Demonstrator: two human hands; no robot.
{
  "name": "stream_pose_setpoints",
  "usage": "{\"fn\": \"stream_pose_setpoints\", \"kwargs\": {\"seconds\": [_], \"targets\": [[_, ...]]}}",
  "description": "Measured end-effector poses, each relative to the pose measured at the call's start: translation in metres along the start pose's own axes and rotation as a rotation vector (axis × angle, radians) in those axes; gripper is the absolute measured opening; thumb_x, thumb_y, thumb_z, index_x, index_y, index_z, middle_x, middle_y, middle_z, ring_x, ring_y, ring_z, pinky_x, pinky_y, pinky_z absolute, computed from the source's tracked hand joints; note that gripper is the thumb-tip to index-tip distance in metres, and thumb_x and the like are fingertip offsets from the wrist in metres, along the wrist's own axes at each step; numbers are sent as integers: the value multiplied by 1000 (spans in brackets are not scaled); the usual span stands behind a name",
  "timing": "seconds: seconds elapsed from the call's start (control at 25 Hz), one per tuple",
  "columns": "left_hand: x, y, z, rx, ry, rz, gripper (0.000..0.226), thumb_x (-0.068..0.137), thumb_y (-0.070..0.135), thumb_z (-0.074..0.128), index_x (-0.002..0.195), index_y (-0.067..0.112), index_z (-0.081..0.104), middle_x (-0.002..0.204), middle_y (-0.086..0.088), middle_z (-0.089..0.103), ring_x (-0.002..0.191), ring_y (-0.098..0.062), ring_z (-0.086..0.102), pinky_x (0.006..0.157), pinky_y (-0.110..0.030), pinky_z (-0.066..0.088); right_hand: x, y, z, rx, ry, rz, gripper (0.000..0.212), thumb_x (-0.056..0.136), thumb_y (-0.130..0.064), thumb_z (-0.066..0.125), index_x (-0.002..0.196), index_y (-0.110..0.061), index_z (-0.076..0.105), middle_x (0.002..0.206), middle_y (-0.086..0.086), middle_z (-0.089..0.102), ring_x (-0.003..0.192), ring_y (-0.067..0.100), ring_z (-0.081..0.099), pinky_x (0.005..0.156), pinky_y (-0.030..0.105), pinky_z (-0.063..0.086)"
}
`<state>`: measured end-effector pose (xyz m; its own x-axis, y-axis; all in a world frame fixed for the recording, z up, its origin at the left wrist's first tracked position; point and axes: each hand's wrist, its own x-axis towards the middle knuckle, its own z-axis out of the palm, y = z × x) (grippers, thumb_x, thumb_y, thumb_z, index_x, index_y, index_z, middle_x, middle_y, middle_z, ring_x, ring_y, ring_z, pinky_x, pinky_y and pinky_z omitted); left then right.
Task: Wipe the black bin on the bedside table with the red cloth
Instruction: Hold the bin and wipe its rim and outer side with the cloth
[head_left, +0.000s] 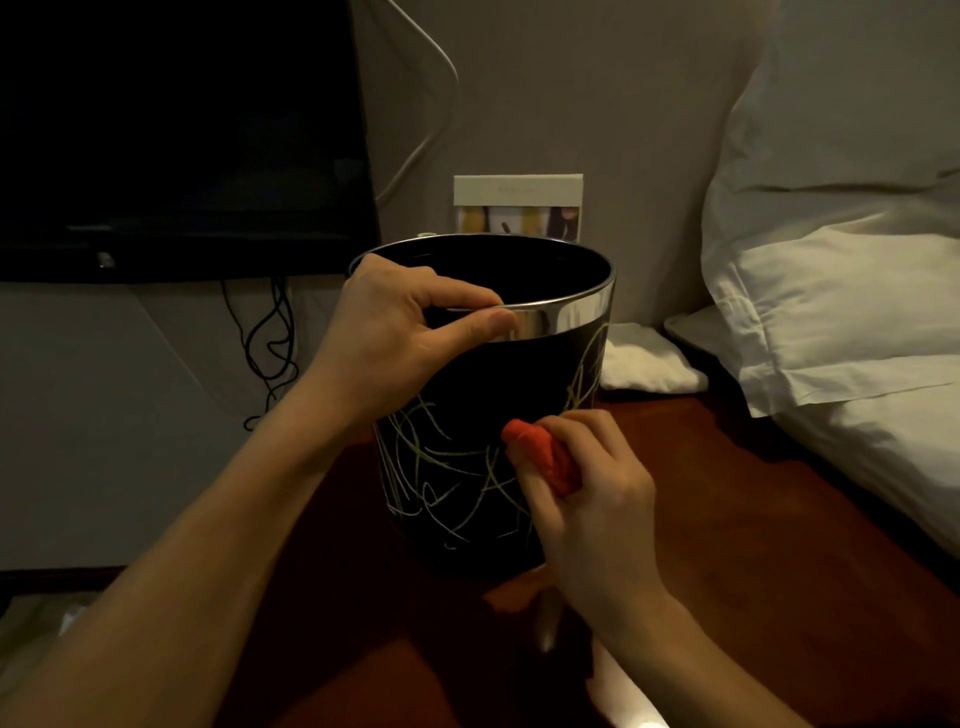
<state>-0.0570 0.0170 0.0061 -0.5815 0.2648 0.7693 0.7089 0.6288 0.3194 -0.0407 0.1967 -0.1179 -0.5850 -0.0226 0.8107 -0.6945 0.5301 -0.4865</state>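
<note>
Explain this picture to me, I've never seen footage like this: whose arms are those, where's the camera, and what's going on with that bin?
There is no machine here: one camera worn on a person's head looks down at their own two bare arms. The left hand grips the shiny rim of the black bin, which stands on the dark wooden bedside table. The right hand holds a bunched red cloth against the bin's scribble-patterned side. Behind the bin stands a small card; white pillows lie on the right, and a dark screen is on the left.
</note>
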Motion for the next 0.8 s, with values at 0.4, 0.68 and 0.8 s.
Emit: {"fn": "stream_pose_setpoints", "kwargs": {"seconds": [0.4, 0.68, 0.8], "targets": [[-2, -4, -11, -32, -6, -10, 10, 80, 47, 65, 88, 41, 65, 77, 12, 68, 75, -12, 62, 71, -6, 40, 24, -7, -11, 18, 59, 13, 19, 90, -24, 72, 100, -9, 70, 96, -3, 61, 78, 2, 53, 70, 4, 38], [4, 10, -8, 51, -8, -94, 28, 82, 51, 66, 89, 24, 73, 76, 14, 67, 71, -4, 67, 64, -25, 56, 18, -4, -17, 117, 126, 114, 10, 87, -18, 76, 91, -11, 70, 86, -4, 61, 76, 5, 57, 65, 5, 37], [7, 22, 7, 140, -35, -98, 25, 88, 48, 62, 91, 26, 74, 79, 15, 68, 74, 0, 65, 69, -28, 56, 20, -1, -23, 116, 156, 146, 11, 89, -20, 74, 88, -11, 68, 83, -2, 60, 74, 6, 56, 65, 7, 37]]}}
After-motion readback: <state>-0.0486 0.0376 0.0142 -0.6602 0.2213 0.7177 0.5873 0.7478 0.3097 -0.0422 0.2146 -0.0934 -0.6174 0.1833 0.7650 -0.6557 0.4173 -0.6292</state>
